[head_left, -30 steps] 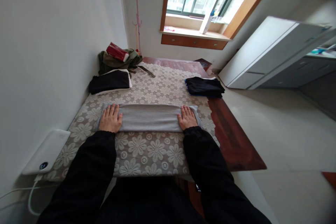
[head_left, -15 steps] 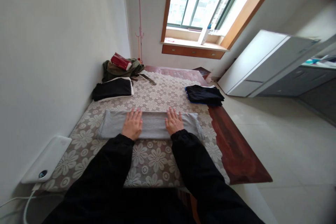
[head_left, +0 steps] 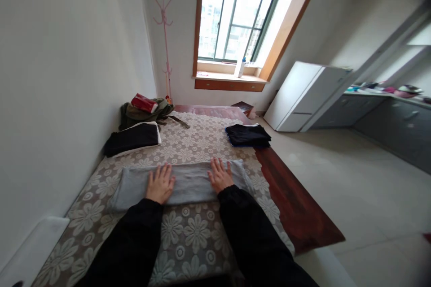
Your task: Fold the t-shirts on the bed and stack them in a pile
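Note:
A grey cloth (head_left: 188, 184), folded into a long strip, lies across a table covered with a floral lace tablecloth (head_left: 191, 228). My left hand (head_left: 160, 184) rests flat on the strip left of its middle, fingers stretched out. My right hand (head_left: 220, 175) lies flat on it right of the middle, fingers spread. Both arms are in black sleeves. Nothing is gripped by either hand.
A folded black garment on something white (head_left: 133, 138) lies at the left by the wall, an olive bag with a red pack (head_left: 144, 110) behind it. Another folded black garment (head_left: 248, 135) sits at the right edge. The bare wooden table edge (head_left: 292, 206) borders the tiled floor.
Both hands slid from the ends of the grey strip in toward its middle. The camera tilted up, showing more of the window and room.

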A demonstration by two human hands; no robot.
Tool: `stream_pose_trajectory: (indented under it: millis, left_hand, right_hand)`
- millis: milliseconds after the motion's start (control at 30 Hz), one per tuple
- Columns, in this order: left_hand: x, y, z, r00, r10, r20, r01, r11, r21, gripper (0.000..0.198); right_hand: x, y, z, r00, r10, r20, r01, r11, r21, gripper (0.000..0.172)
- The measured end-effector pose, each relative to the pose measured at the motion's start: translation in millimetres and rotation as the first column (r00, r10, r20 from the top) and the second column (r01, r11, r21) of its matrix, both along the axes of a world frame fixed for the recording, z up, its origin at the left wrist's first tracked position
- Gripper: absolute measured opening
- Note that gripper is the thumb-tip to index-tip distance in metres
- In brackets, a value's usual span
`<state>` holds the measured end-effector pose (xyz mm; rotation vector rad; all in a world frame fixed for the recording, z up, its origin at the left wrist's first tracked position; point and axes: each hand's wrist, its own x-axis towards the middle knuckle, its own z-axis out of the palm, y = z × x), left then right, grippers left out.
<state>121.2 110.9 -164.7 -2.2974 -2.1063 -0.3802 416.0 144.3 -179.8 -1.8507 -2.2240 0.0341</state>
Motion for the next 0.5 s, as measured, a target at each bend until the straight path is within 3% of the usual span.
stream_pose_trajectory:
  millis: [67, 133, 167, 233, 300, 333, 400, 433, 500]
  left_hand:
    - [-26, -1, 0.0, 0.992, 0.126, -0.018, -0.127, 0.992, -0.012, 0.065]
    - [-33, 0, 2.2, 0.992, 0.127, -0.022, -0.127, 0.992, 0.011, 0.067]
    - [-26, 2, 5.1, 0.997, 0.07, -0.025, -0.069, 0.997, 0.037, 0.067]
    - [6, 3, 13.6, 0.987, -0.156, -0.035, 0.158, 0.984, 0.087, 0.065]
    - [53, -1, 21.2, 0.913, -0.406, -0.034, 0.407, 0.906, 0.111, 0.063]
    - [76, -5, 22.5, 0.878, -0.477, -0.023, 0.477, 0.872, 0.114, 0.061]
    - [115, -15, 18.5, 0.829, -0.559, -0.001, 0.557, 0.825, 0.095, 0.059]
    - [128, -20, 13.5, 0.806, -0.592, 0.008, 0.589, 0.804, 0.077, 0.06]
    - [142, -28, 1.4, 0.759, -0.65, 0.021, 0.649, 0.759, 0.048, 0.06]
  right_hand:
    - [35, -2, 5.2, 0.991, -0.134, 0.019, 0.134, 0.991, -0.009, 0.062]
    - [53, -8, 10.9, 0.989, -0.148, 0.016, 0.148, 0.987, -0.054, 0.064]
    - [57, -12, 14.4, 0.991, -0.132, -0.009, 0.131, 0.989, -0.068, 0.065]
    - [62, -25, 23.8, 0.984, -0.138, -0.113, 0.135, 0.99, -0.033, 0.063]
    - [77, -49, 38.6, 0.948, -0.184, -0.259, 0.212, 0.973, 0.086, 0.056]
    - [93, -66, 48.7, 0.923, -0.202, -0.327, 0.265, 0.95, 0.163, 0.052]
    - [145, -111, 72.6, 0.856, -0.273, -0.439, 0.43, 0.848, 0.311, 0.05]
    - [180, -137, 85.0, 0.801, -0.352, -0.485, 0.551, 0.749, 0.367, 0.05]
    - [254, -195, 106.3, 0.683, -0.499, -0.534, 0.727, 0.538, 0.426, 0.07]
